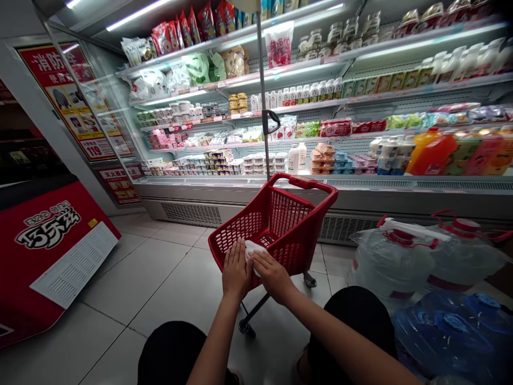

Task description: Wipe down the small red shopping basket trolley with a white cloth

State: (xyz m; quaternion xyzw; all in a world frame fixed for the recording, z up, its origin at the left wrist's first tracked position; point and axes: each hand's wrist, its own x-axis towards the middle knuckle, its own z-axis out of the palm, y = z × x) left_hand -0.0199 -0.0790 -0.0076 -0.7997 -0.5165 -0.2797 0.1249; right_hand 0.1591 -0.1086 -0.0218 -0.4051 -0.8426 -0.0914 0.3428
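A white cloth [251, 247] lies bunched against the near end of a small red shopping cart [289, 255], between my two hands. My right hand [272, 271] presses on the cloth with its fingers bent over it; part of the cloth is hidden beneath them. My left hand [235, 270] rests flat on the cart's near wall, fingers stretched out and held together, its thumb side against the cloth. Inside, the cart's basket holds nothing that I can see. Its handle stands at the far side, and a grey pole rises behind it.
A lit refrigerated shelf [224, 184] with drinks and dairy packs runs across the back. On the right stand large clear water jugs [395, 262] and blue water jugs [449, 331]. A red freezer [52, 256] is at left, on a tiled floor [160, 278].
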